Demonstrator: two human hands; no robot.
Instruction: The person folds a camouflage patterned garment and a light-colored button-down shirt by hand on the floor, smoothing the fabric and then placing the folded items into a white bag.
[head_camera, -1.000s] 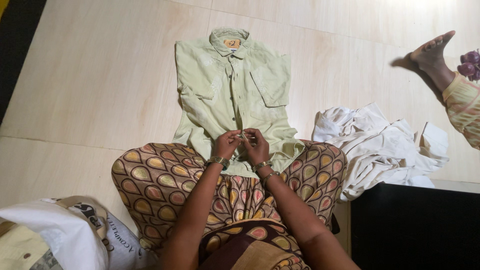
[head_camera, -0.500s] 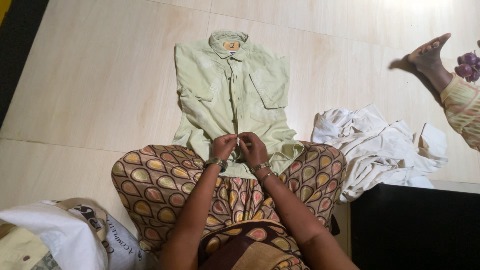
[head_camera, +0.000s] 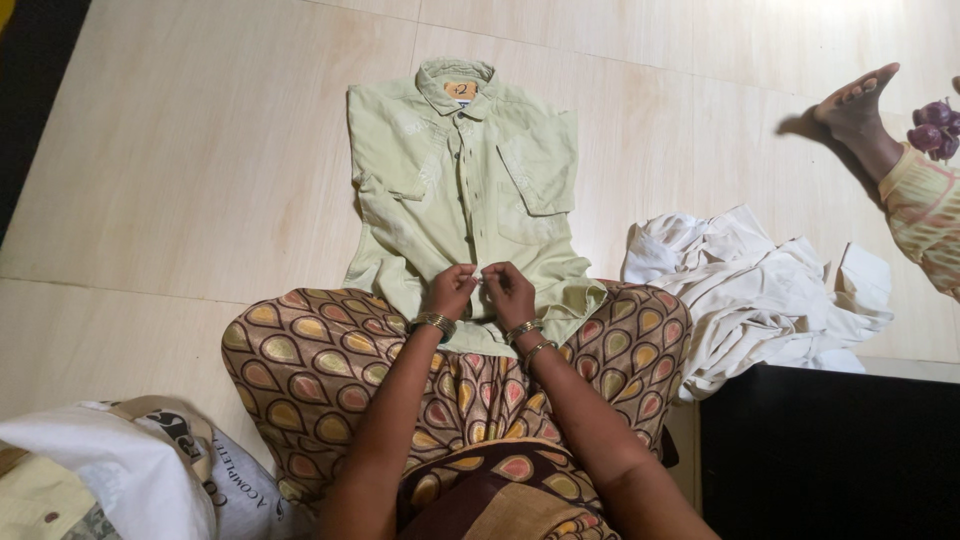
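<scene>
Fingertips of the left hand (head_camera: 450, 290) and right hand (head_camera: 511, 292) are pinched together on the placket of the pale green shirt (head_camera: 466, 190) at frame centre, spread on the floor (head_camera: 200, 170). Upper buttons appear fastened; the hem remains. White clothes (head_camera: 750, 290) are heaped right.

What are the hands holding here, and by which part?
Both the left hand and right hand pinch the pale green shirt at its front button placket, near the hem.
</scene>
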